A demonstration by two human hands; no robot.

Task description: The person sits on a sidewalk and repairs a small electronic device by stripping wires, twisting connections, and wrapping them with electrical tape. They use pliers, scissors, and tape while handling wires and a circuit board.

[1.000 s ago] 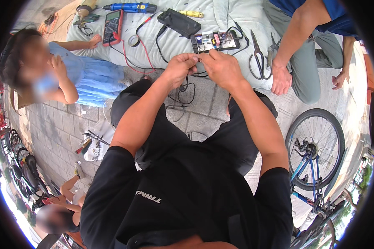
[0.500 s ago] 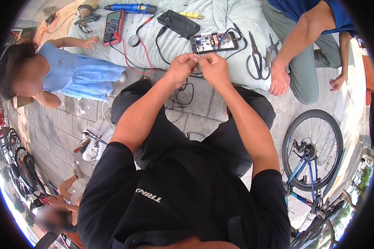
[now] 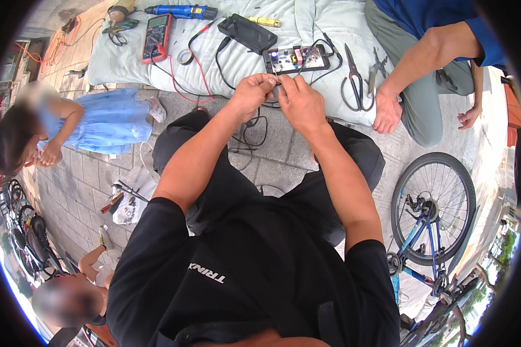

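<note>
In front of me, the fingertips of my left hand (image 3: 253, 93) and my right hand (image 3: 301, 104) nearly meet in a pinch. A thin wire (image 3: 276, 74) runs down to them from an opened black case with a circuit board (image 3: 297, 59). Its end is hidden by my fingers. Beyond the board lies a black case cover (image 3: 248, 33). Dark cables (image 3: 221, 61) loop around these parts and hang below my hands. A red multimeter (image 3: 157, 38) with leads sits to the left, next to a roll of tape (image 3: 185, 56).
Scissors (image 3: 353, 81) and pliers (image 3: 378, 70) rest on the pale quilt (image 3: 324, 95) beside a co-worker's hand (image 3: 389, 113). A blue tool (image 3: 182, 11) and yellow-handled tool (image 3: 265, 22) lie farther back. A child (image 3: 46, 130) is at left; an upturned bicycle (image 3: 425, 222) is at right.
My right hand has turned slightly, its fingers reaching over the pinch; my left hand has barely moved. The child has drawn back from the quilt to the left.
</note>
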